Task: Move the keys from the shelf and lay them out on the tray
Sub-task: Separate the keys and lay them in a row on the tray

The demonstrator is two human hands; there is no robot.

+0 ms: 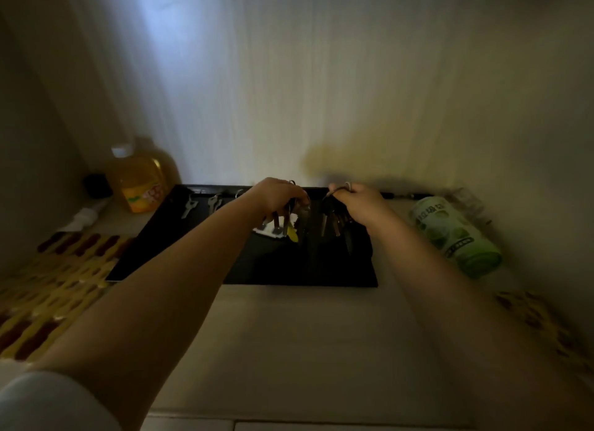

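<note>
Now, left hand: the left hand (279, 196) has its fingers curled closed around a bunch of keys (287, 221), which hangs below the fist with a yellow tag among the blades.
Right hand: the right hand (360, 203) pinches a second bunch (335, 217) by its ring, fingers drawn together, the dark keys dangling.
Tray: the black tray (302, 269) lies under both hands; both bunches hang over its far half, toward 12 o'clock.
Keys already down: two single keys (202, 204) lie on the tray's far left, at about 10 o'clock from the left hand.
Bottle: a yellow bottle (143, 179) with a white cap stands at 9 o'clock off the tray; its label is unreadable.
Canister: a green canister (456, 234) lies on its side at 3 o'clock; its print is blurred.
</note>
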